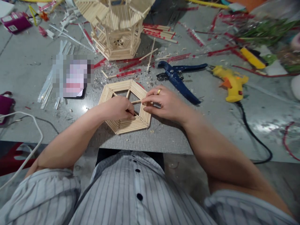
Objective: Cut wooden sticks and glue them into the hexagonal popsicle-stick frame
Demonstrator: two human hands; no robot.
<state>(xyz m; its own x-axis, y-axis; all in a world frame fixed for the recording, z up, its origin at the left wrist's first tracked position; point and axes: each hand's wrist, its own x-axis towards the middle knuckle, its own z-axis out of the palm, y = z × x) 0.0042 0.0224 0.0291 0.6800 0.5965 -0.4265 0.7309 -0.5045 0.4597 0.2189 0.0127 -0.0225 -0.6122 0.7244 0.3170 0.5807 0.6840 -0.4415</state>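
Observation:
A hexagonal frame of thin wooden sticks [133,126] lies flat on the table, with sticks running inward across its open middle. My left hand [117,109] is over the frame's left and centre, its fingers curled together; what they hold, if anything, is hidden. At the right side, my right hand [166,103] pinches the outer end of a thin wooden stick [136,102] that points toward the centre. That hand's thumb lies near the frame's right edge. Behind the frame stands a stick-built pavilion model [117,34] with a sloping roof.
Blue cutting pliers [178,78] and a yellow glue gun [231,82] with a black cord lie to the right. Left of the frame are a phone [75,79], partly blurred, and clear glue sticks [48,82]. Red-wrapped sticks [161,32] and scraps litter the back.

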